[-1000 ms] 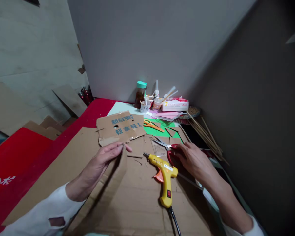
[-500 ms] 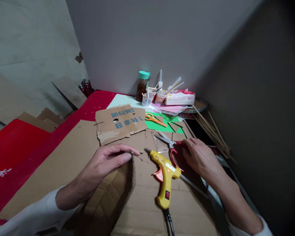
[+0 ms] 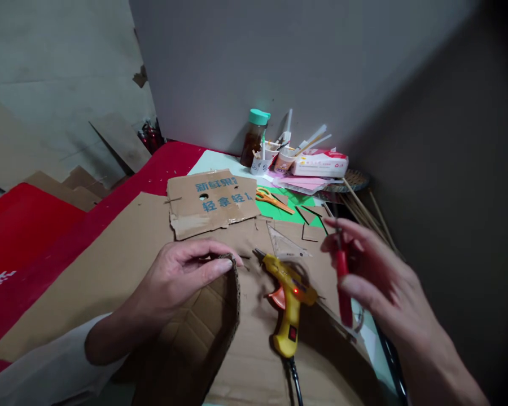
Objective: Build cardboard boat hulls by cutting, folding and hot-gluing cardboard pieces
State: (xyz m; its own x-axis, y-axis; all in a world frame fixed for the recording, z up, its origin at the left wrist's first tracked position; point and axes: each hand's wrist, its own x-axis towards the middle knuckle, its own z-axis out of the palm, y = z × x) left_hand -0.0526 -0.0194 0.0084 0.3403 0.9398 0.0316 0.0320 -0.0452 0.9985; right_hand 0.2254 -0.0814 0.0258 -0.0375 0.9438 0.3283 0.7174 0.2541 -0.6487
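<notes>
Between thumb and fingers, my left hand (image 3: pixel 186 282) pinches the top edge of a bent, scored cardboard piece (image 3: pixel 198 318), which stands tilted at the lower middle. My right hand (image 3: pixel 381 282) is raised at the right, holding red-handled scissors (image 3: pixel 342 282) that are seen edge-on, their blades dim against the background. A yellow glue gun (image 3: pixel 290 307) with a lit red light lies on the cardboard sheet between my hands, its nozzle towards the upper left. Just beyond it lies a clear set square (image 3: pixel 285 245).
Orange scissors (image 3: pixel 275 200) and cardboard scraps lie on a green sheet (image 3: pixel 266 210). Left of them is a printed cardboard piece (image 3: pixel 214 217). Farther back stand a teal-lidded bottle (image 3: pixel 254 138), cups of sticks (image 3: pixel 284 159) and a tissue pack (image 3: pixel 322 164). The glue gun's cord (image 3: pixel 295 380) runs downward.
My right hand has lifted the red-handled scissors off the table beside the glue gun and brought them to the right and nearer. My left hand keeps its grip on the cardboard. The view has shifted slightly.
</notes>
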